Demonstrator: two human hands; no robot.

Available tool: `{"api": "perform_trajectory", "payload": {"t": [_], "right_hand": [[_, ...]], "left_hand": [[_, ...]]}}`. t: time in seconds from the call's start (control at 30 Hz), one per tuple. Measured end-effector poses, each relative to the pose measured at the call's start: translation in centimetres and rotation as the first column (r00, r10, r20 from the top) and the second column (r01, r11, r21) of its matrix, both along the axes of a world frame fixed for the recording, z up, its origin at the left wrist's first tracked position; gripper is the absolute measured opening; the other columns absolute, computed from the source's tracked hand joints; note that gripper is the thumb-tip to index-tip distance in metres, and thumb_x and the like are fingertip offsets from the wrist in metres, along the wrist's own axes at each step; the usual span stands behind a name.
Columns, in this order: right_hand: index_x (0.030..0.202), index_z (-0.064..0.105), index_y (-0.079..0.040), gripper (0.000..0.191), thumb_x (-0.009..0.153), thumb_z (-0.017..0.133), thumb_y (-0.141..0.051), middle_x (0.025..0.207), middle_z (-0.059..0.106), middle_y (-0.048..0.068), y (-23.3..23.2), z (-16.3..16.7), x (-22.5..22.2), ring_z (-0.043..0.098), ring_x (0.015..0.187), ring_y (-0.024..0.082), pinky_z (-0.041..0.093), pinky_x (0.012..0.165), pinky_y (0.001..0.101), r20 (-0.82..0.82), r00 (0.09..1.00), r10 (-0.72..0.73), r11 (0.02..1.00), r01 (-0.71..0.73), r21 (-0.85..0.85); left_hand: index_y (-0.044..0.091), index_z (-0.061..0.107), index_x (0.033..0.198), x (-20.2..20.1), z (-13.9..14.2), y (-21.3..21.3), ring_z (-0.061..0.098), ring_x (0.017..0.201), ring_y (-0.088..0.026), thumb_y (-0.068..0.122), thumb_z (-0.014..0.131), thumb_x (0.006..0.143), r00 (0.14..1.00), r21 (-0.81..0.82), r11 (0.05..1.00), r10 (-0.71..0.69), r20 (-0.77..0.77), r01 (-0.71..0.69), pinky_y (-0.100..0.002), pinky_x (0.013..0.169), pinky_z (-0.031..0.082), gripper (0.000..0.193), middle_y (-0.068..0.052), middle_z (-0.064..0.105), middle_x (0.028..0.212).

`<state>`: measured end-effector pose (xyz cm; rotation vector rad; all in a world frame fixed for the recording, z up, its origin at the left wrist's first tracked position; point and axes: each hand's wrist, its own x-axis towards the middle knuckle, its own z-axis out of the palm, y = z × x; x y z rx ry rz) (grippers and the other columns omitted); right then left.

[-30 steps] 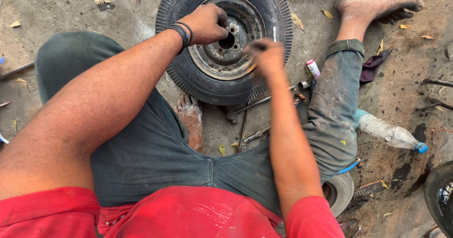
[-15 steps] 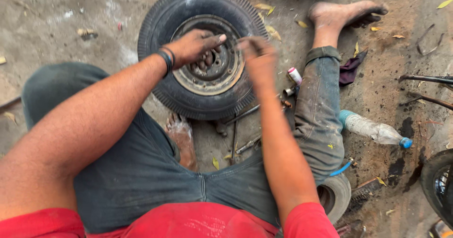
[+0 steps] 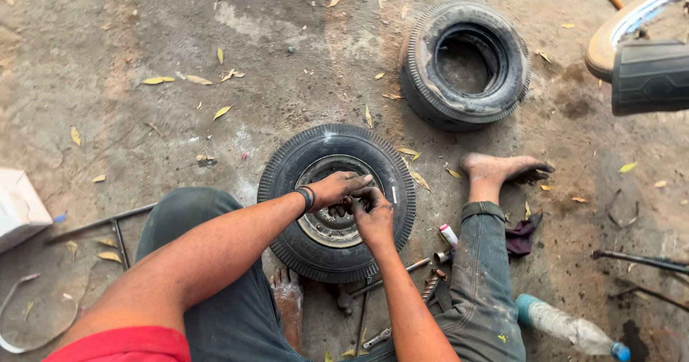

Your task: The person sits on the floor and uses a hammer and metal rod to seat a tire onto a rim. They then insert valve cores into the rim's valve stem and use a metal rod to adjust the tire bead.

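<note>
You sit on the dusty concrete floor (image 3: 215, 32) with a small black rubber tyre on a grey metal rim (image 3: 336, 201) lying flat between your legs. Both hands meet over the rim's centre. Your left hand (image 3: 339, 187), a black band at its wrist, rests across the hub with the fingers curled down; its grip looks pressed together, though you cannot tell what, if anything, sits inside it. Your right hand (image 3: 373, 215) lies just beside it, touching it, with the fingertips bunched at the hub; whatever they pinch is hidden.

Your right foot (image 3: 502, 168) is bare and planted just right of the tyre, and your left foot (image 3: 288, 297) is tucked under its near edge. A second worn black tyre without a rim (image 3: 465, 64) lies farther away, well apart. Close to your right shin lie a small white tube with a red cap (image 3: 448, 234), a few dark metal tools (image 3: 402, 276) and a dark red rag (image 3: 522, 234). A clear plastic bottle with a blue cap (image 3: 570, 326) lies near your right knee. Dry yellow leaves (image 3: 165, 80) are scattered about.
</note>
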<state>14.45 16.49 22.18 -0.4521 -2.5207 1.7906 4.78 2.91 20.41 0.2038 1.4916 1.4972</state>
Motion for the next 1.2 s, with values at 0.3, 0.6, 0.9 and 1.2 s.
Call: {"api": "perform_trajectory", "payload": {"t": [0.3,0.6,0.9,1.2], "right_hand": [[0.101,0.07,-0.006,0.015,0.085,0.073,-0.006,0.08,0.07,-0.002,2.0,-4.9,0.0,0.061,0.064,0.008,0.05,0.056,0.0244,0.131,0.991,0.025,0.89,0.038,-0.455],[0.086,0.077,-0.008,0.02,0.07,0.083,-0.018,0.085,0.075,0.016,0.5,-9.2,2.1,0.073,0.082,0.035,0.057,0.074,0.0458,0.315,0.899,0.304,0.747,-0.43,0.507],[0.088,0.077,-0.009,0.014,0.08,0.07,-0.018,0.089,0.073,0.022,1.1,-9.6,1.9,0.071,0.087,0.042,0.057,0.077,0.0528,0.402,0.849,0.342,0.669,-0.521,0.531],[0.088,0.079,-0.01,0.015,0.08,0.075,-0.022,0.09,0.074,0.019,1.1,-8.8,2.1,0.071,0.088,0.04,0.057,0.078,0.0505,0.364,0.859,0.359,0.636,-0.511,0.578]], "left_hand": [[0.005,0.068,0.091,-1.1,-1.6,-0.8,0.058,0.054,-0.015,0.063,0.053,0.098,0.992,-0.263,0.964,0.004,-0.123,-0.036,-0.035,0.051,0.048,0.06,-0.007,0.062,0.067],[0.002,0.075,0.096,-2.3,-2.7,-1.8,0.072,0.081,-0.027,0.057,0.058,0.094,0.829,-0.364,0.915,-0.062,-0.556,-0.176,-0.043,0.079,0.055,0.058,-0.015,0.074,0.082],[0.001,0.073,0.09,-2.0,-1.9,-1.7,0.074,0.081,-0.03,0.057,0.058,0.095,0.847,-0.457,0.879,-0.137,-0.514,-0.135,-0.046,0.079,0.056,0.059,-0.017,0.072,0.076],[0.0,0.073,0.087,-2.1,-2.6,-1.6,0.073,0.083,-0.034,0.058,0.055,0.097,0.804,-0.459,0.881,-0.191,-0.564,-0.112,-0.048,0.081,0.055,0.061,-0.019,0.071,0.075]]}}
